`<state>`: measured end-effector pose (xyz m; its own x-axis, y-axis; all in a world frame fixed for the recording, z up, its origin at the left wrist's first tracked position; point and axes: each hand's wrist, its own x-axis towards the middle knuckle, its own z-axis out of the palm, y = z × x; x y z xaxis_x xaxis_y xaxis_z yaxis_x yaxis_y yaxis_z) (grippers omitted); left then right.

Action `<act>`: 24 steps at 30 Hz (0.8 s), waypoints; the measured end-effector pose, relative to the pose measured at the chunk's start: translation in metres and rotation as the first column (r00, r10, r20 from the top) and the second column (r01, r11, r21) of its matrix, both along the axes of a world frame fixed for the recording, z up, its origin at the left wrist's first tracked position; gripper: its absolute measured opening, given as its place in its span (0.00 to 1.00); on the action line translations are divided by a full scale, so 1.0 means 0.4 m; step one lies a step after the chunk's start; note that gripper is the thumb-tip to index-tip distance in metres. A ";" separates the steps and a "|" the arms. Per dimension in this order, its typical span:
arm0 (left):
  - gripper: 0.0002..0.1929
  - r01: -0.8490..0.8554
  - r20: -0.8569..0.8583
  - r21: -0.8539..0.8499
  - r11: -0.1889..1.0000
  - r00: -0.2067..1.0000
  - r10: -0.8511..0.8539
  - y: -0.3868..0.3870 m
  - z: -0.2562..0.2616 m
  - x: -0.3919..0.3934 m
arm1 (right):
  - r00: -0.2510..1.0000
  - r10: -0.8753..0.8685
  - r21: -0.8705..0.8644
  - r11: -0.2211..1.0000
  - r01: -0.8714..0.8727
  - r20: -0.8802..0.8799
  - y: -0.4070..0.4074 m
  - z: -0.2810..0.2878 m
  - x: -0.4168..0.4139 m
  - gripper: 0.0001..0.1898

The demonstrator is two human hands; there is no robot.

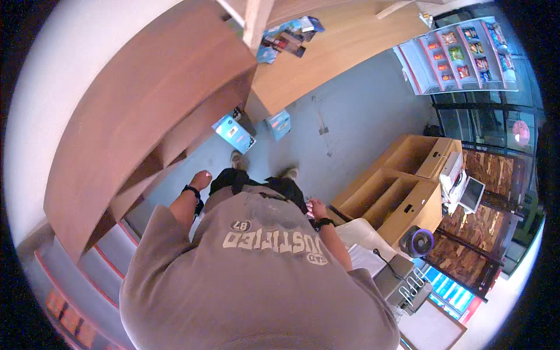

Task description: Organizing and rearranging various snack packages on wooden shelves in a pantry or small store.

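Observation:
My left hand (201, 180) hangs beside my dark trousers with its fingers curled in; nothing shows in it. A dark band circles that wrist. On the other side, my right hand (316, 208) hangs loosely by my hip, fingers partly bent and apart, also with nothing visible in it. It is near the wooden drawer counter (380, 197). Beyond my shoes, a blue printed carton (234, 133) stands on the grey floor (337, 109). A second blue carton (279, 124) stands beside the end of the light wooden counter (337, 48).
A brown wooden counter (144, 78) with open shelves curves along my left. Cartons and packets (284, 39) lie on the far counter. A snack rack (457, 57) stands far right. Nearer are a monitor (472, 194), a small fan (417, 242) and red-edged shelves (83, 271).

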<state>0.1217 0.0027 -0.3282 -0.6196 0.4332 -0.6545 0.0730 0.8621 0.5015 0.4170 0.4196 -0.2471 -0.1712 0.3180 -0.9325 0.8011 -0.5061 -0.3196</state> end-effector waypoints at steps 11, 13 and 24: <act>0.13 -0.019 -0.158 0.040 0.999 0.987 0.025 0.307 0.112 0.029 | 0.903 -0.104 -0.231 0.973 0.006 -0.416 0.203 -0.048 0.176 0.09; 0.12 -0.026 -0.171 0.080 0.996 0.985 0.040 0.389 0.129 0.066 | 0.972 -0.192 -0.095 0.979 0.181 -0.132 0.257 -0.047 0.211 0.08; 0.13 0.206 -0.336 0.049 0.977 0.925 -0.178 0.812 0.267 0.301 | 0.889 -0.400 -0.542 0.809 0.228 -0.224 0.645 -0.294 0.528 0.09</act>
